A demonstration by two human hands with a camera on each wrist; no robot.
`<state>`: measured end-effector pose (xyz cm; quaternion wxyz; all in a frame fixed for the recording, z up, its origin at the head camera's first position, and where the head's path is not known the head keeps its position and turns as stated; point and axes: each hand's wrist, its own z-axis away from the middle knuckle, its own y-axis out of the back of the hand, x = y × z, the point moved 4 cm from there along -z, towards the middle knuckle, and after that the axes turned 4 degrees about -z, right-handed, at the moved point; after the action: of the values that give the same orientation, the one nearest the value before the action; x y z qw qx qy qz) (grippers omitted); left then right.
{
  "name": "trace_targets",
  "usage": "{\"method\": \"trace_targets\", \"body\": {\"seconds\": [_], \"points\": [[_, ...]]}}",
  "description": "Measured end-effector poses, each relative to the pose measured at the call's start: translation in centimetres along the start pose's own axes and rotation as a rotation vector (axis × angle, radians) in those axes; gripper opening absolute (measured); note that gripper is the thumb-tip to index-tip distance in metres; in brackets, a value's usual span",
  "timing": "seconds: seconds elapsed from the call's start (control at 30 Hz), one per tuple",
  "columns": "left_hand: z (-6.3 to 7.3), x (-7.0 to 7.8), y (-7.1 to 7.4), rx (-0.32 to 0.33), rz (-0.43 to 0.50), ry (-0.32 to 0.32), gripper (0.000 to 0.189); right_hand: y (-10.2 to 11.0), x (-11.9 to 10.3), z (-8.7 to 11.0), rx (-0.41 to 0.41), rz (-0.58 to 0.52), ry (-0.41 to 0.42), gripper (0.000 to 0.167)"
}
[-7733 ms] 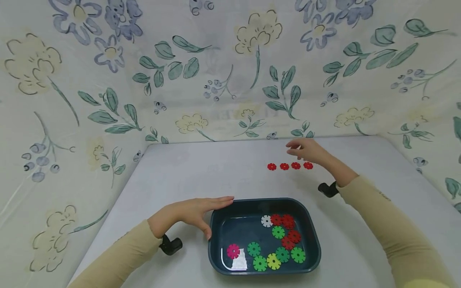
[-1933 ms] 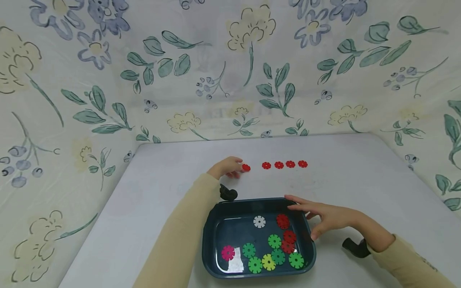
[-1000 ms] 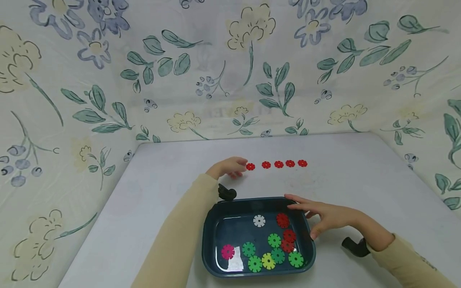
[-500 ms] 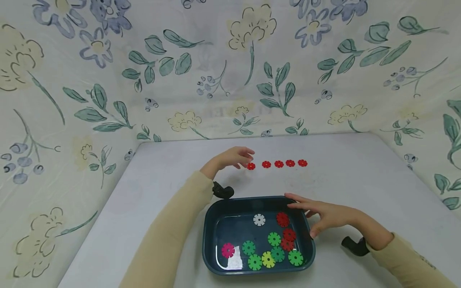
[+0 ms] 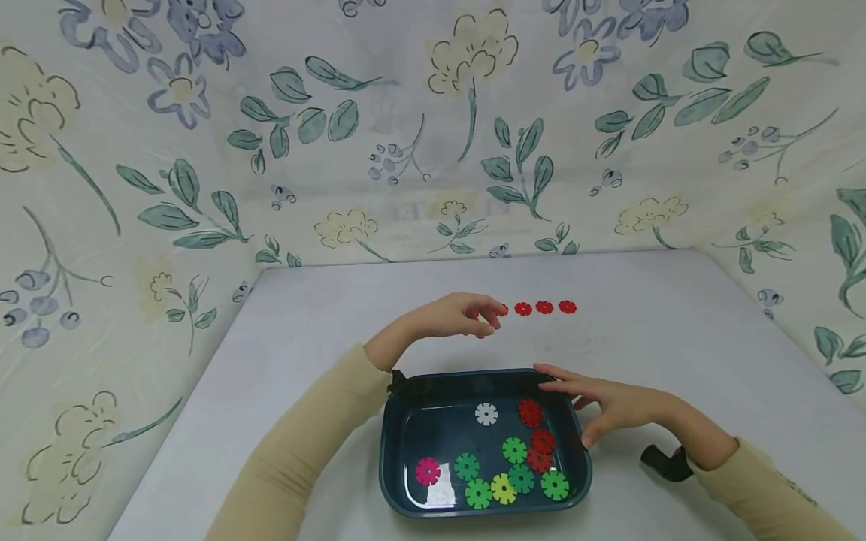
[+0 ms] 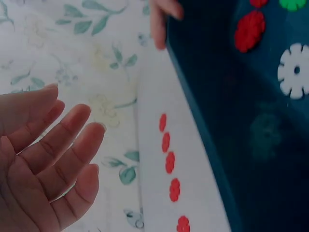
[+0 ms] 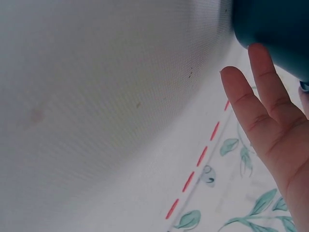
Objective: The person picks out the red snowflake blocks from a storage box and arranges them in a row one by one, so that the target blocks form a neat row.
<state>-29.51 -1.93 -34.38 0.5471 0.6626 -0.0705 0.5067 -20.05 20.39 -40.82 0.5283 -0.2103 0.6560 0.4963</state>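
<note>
My left hand (image 5: 449,315) hovers beyond the tray, by the left end of a row of red notched plastic discs (image 5: 544,307). It hides part of that row in the head view. In the left wrist view the hand (image 6: 48,159) has loosely bent fingers with nothing between them, and several red discs (image 6: 170,162) lie in line on the table. My right hand (image 5: 625,409) rests at the right rim of the dark blue tray (image 5: 440,432); in the right wrist view its fingers (image 7: 260,111) are stretched out against the tray's outer wall.
Inside the tray lie a white disc (image 5: 485,414), a pink disc (image 5: 428,471), a yellow disc (image 5: 504,488), several green discs (image 5: 478,494) and a few red discs (image 5: 531,412). Beyond the white table (image 5: 325,300) hangs a floral cloth (image 5: 406,90).
My left hand set a red disc at the row's left end, let go, lifted, then moved right and nearer the tray. Earlier, my right hand was by the row; it now stays at the tray.
</note>
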Motion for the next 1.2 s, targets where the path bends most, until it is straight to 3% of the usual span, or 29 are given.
{"method": "trace_targets", "body": {"seconds": [0.23,0.43,0.53,0.7,0.87,1.0,1.2], "points": [[0.5,1.5,-3.1,-0.108,0.017,-0.05,0.035,-0.1,0.0,0.0,0.007,0.005,-0.015,0.079],[0.1,2.4,-6.8,-0.203,-0.095,-0.089,0.037,0.0,0.3,0.3,0.015,-0.011,-0.054,0.077],[-0.2,2.5,-8.3,-0.195,-0.213,-0.069,0.036,0.0,0.3,0.2,0.012,-0.007,-0.033,0.078],[-0.8,1.7,-10.2,-0.146,-0.377,0.022,0.035,0.0,0.1,0.1,-0.004,0.006,0.037,0.077],[-1.1,0.9,-11.9,-0.139,-0.49,0.006,0.036,0.0,0.0,0.0,-0.013,-0.008,0.063,0.077],[-1.2,0.1,-12.9,-0.134,-0.523,0.022,0.035,0.1,0.0,0.0,-0.017,-0.011,0.068,0.077],[-1.3,-0.2,-13.0,-0.111,-0.528,0.035,0.029,0.0,0.3,0.0,-0.017,-0.009,0.069,0.078]]}}
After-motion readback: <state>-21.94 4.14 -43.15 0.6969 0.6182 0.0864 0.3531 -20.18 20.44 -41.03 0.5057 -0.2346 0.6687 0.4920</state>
